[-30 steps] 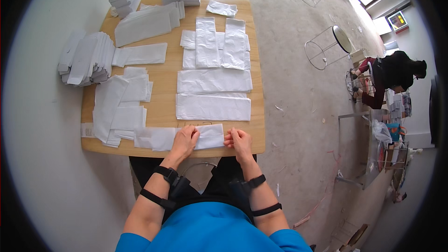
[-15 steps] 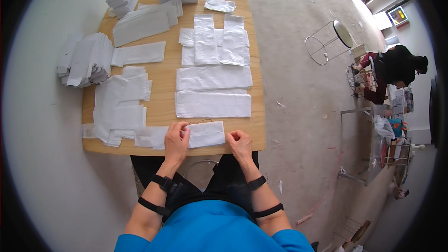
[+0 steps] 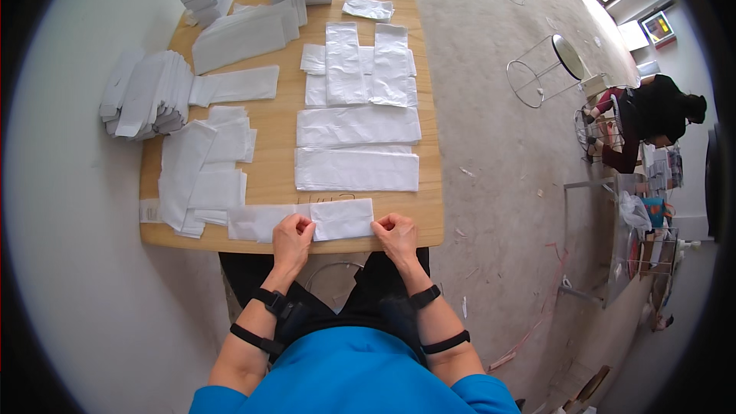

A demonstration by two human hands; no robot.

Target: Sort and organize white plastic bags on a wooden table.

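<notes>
A long white paper strip lies along the near edge of the wooden table, with its right part looking folded over and its left part thinner and flat. My left hand pinches the strip around its middle, thumb and fingertips together. At the strip's right end, my right hand has its fingers closed on the corner. Just beyond my hands are flat stacks of white folded paper. To the left of my left hand, more loose white sheets overlap one another.
The wooden table also bears upright white paper bundles, a small folded piece and piled white stacks at left. Round stools stand on the floor at right; a person sits beyond by a cluttered metal table.
My left hand has lowered slightly to the strip's near edge. My right hand has come in to the strip's right end, closing the small gap there. The whole view has shifted a little.
</notes>
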